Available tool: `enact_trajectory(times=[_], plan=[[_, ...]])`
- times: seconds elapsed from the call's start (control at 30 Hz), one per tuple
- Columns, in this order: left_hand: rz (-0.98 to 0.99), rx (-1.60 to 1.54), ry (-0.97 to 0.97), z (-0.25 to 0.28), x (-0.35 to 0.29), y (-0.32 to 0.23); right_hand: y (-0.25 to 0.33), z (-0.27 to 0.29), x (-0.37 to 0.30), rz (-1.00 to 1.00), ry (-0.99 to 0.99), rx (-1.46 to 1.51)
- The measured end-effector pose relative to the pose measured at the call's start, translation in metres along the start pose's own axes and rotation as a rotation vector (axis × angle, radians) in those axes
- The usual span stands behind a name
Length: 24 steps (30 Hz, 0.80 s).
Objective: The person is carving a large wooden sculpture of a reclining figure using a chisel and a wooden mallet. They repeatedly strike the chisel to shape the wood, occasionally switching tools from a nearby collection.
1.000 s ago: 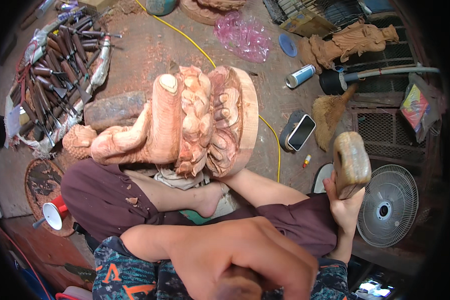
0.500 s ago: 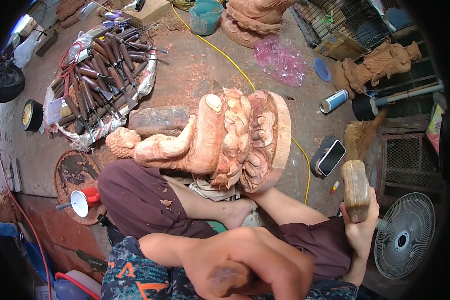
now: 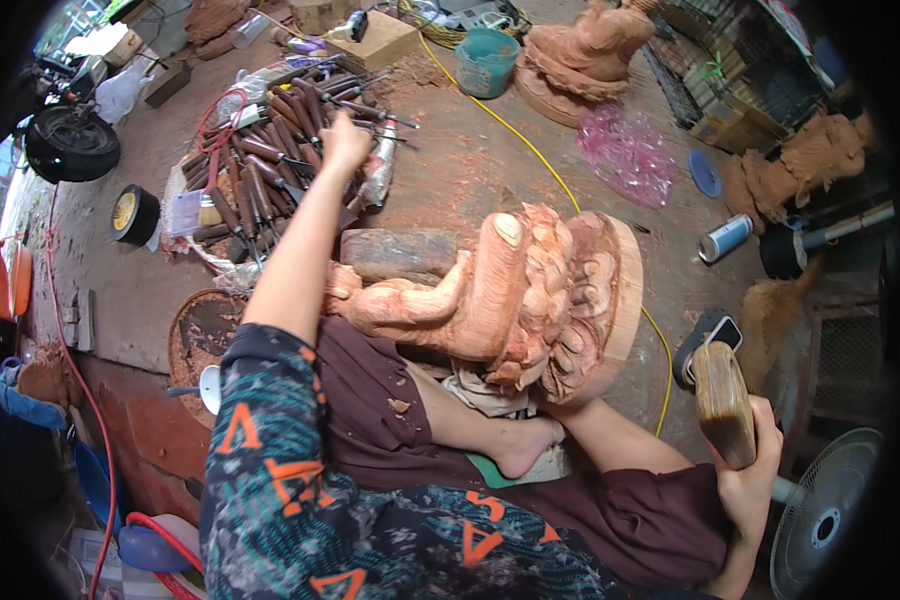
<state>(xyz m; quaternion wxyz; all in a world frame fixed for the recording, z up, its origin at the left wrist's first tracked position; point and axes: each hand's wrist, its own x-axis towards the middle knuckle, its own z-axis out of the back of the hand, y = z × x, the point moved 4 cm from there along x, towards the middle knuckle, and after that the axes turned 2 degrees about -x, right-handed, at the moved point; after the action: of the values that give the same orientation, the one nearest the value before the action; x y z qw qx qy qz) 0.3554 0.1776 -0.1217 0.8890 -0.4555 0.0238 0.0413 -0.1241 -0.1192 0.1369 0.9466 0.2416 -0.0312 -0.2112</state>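
Note:
My left arm stretches to the far left, where my left hand [image 3: 345,143] is on a pile of wood-handled carving chisels [image 3: 260,185]. Its fingers point down among the handles and are mostly hidden, so I cannot tell whether they grip one. At the right, my right hand [image 3: 753,480] is closed around a worn wooden mallet [image 3: 725,405], its block head upright. A carved wooden figure [image 3: 485,290] lies on its side before my crossed legs, its head to the left and its round base to the right. A dark wooden block [image 3: 400,252] lies behind it.
A round basket [image 3: 195,335] with wood chips and a white cup [image 3: 210,388] are at the left. A yellow cord [image 3: 540,155] crosses the floor. Rightward are pink plastic [image 3: 625,155], a spray can [image 3: 725,238], a phone [image 3: 722,338] and a fan [image 3: 828,525]. Behind stands a teal bucket [image 3: 487,62].
My left hand, earlier close to me around a brown wooden piece, has moved out to the chisel pile. The whole view has shifted, so things sit further right. My right hand still holds the mallet.

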Motion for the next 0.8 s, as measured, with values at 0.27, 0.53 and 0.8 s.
enact_trajectory(times=[0.27,0.53,0.8], plan=[[-0.095,0.534,-0.109,0.015,0.011,-0.014,-0.005,-0.003,-0.004,-0.028,0.071,0.012],[0.164,0.620,-0.104,0.097,0.015,0.094,-0.011,-0.005,-0.002,-0.056,0.085,0.089],[0.328,0.186,-0.118,0.094,-0.001,0.111,-0.011,-0.006,-0.002,-0.103,-0.015,0.181]])
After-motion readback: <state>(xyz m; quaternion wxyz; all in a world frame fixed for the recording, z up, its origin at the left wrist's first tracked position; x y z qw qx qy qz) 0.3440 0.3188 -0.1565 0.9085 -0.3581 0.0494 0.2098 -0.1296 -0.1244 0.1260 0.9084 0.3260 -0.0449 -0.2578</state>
